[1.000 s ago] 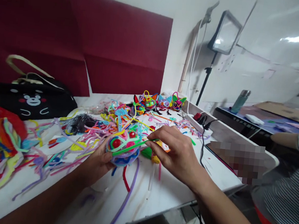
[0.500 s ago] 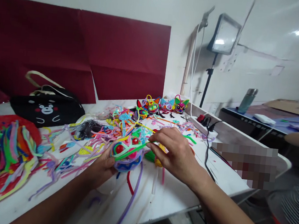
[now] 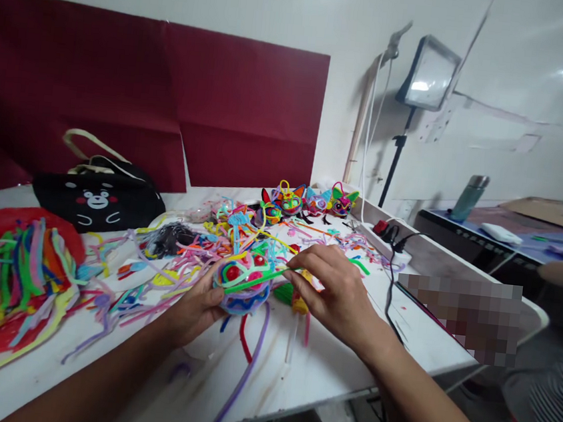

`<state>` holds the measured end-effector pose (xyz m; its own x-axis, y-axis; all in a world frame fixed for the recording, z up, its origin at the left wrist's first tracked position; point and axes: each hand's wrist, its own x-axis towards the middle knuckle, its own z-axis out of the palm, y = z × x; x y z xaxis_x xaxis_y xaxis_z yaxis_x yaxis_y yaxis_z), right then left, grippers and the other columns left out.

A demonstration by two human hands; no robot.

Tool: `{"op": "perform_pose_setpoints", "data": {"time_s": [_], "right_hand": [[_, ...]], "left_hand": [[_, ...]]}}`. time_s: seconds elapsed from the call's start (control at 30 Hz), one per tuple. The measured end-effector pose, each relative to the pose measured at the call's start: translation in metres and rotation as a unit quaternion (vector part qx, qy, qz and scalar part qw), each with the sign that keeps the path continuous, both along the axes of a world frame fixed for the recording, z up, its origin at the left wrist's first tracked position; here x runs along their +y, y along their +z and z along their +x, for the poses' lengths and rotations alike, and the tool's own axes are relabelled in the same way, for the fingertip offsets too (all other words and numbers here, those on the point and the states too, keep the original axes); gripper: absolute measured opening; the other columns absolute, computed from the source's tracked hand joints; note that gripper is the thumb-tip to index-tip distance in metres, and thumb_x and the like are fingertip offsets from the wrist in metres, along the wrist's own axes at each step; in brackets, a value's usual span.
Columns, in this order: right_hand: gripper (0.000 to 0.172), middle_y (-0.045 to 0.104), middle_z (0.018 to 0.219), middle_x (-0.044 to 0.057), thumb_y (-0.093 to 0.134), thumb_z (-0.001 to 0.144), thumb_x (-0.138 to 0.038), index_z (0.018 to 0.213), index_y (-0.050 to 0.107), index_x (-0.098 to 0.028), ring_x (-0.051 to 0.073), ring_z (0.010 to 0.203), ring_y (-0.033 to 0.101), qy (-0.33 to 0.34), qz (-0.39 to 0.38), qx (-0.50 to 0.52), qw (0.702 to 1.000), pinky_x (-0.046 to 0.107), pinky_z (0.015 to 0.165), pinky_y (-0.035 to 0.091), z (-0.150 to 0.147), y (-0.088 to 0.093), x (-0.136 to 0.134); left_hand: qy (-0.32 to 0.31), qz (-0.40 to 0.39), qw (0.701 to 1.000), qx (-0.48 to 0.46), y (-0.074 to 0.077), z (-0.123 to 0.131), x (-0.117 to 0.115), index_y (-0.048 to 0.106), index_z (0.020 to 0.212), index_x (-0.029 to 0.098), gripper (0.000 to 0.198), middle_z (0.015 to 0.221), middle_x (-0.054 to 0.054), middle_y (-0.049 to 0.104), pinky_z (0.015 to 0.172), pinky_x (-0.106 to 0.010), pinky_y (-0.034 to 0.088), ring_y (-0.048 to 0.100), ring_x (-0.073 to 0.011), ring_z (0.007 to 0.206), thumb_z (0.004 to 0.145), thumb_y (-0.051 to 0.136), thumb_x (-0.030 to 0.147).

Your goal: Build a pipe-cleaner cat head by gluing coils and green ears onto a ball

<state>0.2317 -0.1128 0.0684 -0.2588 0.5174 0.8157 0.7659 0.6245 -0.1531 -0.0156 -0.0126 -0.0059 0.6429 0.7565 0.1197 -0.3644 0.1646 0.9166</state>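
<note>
My left hand (image 3: pixel 198 310) is closed round the side of a round pipe-cleaner animal head (image 3: pixel 246 301) with red eyes and a blue zigzag on a lilac band. A green pipe cleaner (image 3: pixel 260 280) stretches across its front, and its far end sits pinched between the thumb and fingers of my right hand (image 3: pixel 336 290). From beneath the head a long purple pipe cleaner (image 3: pixel 242 391) trails over the table's front edge. A red piece (image 3: pixel 244 338) lies beside it. Yellow and green material (image 3: pixel 299 301) is partly hidden behind my right hand.
Loose pipe cleaners (image 3: pixel 181 281) litter the white table (image 3: pixel 315 369). A red bag of pipe cleaners (image 3: pixel 65 235) and a black bag (image 3: pixel 96 201) stand left. Several similar animal heads (image 3: pixel 341 200) line the back. A power strip (image 3: pixel 383 245) with cords lies right. Another person's striped clothing (image 3: pixel 556 401) shows.
The view has shifted slightly. My left hand still holds the animal head and my right hand still pinches the green pipe cleaner, both almost in the same position.
</note>
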Motion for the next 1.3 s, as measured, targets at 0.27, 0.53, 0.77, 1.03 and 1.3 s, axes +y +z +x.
{"op": "perform_pose_setpoints", "data": {"time_s": [0.27,0.53,0.77,1.03,1.3], "right_hand": [[0.011,0.07,0.087,0.008,0.06,0.098,-0.019,0.096,0.069,-0.014,0.021,0.083,0.064,0.006,-0.008,-0.022,1.0,0.034,0.075,0.043,-0.003,-0.008,0.005],[0.01,0.071,0.082,0.004,0.066,0.095,-0.022,0.09,0.072,-0.016,0.018,0.077,0.064,0.025,-0.049,0.057,0.997,0.031,0.075,0.042,-0.028,-0.019,0.007],[0.011,0.067,0.083,0.006,0.065,0.094,-0.021,0.09,0.072,-0.013,0.019,0.079,0.061,0.007,-0.03,0.043,0.999,0.03,0.073,0.044,-0.033,-0.019,0.006],[0.017,0.061,0.078,0.006,0.061,0.096,-0.022,0.085,0.072,-0.014,0.019,0.075,0.057,-0.036,-0.005,0.037,0.999,0.032,0.07,0.042,-0.039,-0.023,0.003],[0.013,0.064,0.078,0.004,0.063,0.095,-0.022,0.085,0.069,-0.016,0.019,0.076,0.06,-0.059,0.001,0.067,0.996,0.033,0.072,0.041,-0.046,-0.029,0.002]], "left_hand": [[0.008,-0.019,1.0,0.001,-0.003,0.002,0.001,0.049,0.141,0.033,0.08,0.133,-0.009,0.068,0.081,-0.036,0.061,0.069,-0.0333,0.113,0.071,0.088,0.042],[0.059,-0.012,0.998,0.035,0.001,0.005,-0.003,0.057,0.13,0.032,0.077,0.118,-0.006,0.07,0.075,-0.028,0.059,0.072,-0.0232,0.096,0.062,0.093,0.041],[0.063,-0.004,0.998,0.028,0.005,0.008,-0.007,0.06,0.127,0.031,0.073,0.114,-0.004,0.071,0.076,-0.028,0.059,0.072,-0.0205,0.091,0.063,0.093,0.04],[0.073,0.013,0.997,0.015,0.009,0.011,-0.012,0.057,0.129,0.031,0.078,0.12,-0.004,0.071,0.078,-0.027,0.059,0.072,-0.0236,0.101,0.061,0.094,0.038],[0.12,0.03,0.992,0.024,0.012,0.013,-0.015,0.057,0.129,0.029,0.081,0.125,-0.004,0.069,0.092,-0.03,0.056,0.069,-0.0246,0.109,0.058,0.095,0.036]]}}
